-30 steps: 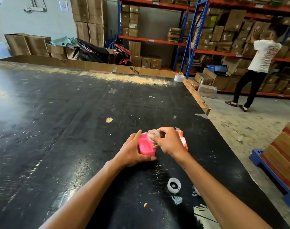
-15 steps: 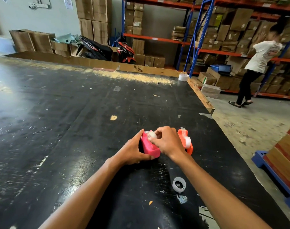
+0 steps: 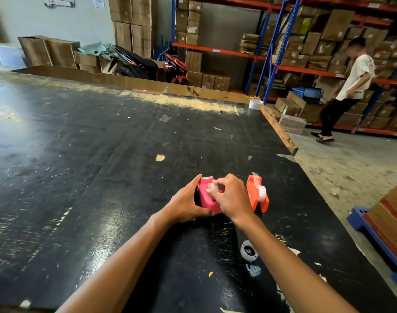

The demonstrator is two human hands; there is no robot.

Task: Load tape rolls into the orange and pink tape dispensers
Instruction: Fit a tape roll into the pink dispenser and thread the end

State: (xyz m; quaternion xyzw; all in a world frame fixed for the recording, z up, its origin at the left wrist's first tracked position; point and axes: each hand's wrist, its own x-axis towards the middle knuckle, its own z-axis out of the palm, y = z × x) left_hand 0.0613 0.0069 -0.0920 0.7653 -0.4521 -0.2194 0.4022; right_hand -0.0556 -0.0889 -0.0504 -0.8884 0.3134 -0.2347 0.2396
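The left hand (image 3: 185, 205) clasps the pink dispenser (image 3: 207, 196) as the right hand (image 3: 232, 196) pinches a tape roll (image 3: 212, 188) into it; seating it squarely looks key. Right of it stands the loaded orange dispenser (image 3: 257, 193).

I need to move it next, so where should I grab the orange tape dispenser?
Grip the orange dispenser from above, across its flat sides behind the roll. It stands upright and narrow, cutter end pointing away, and its right side is clear.
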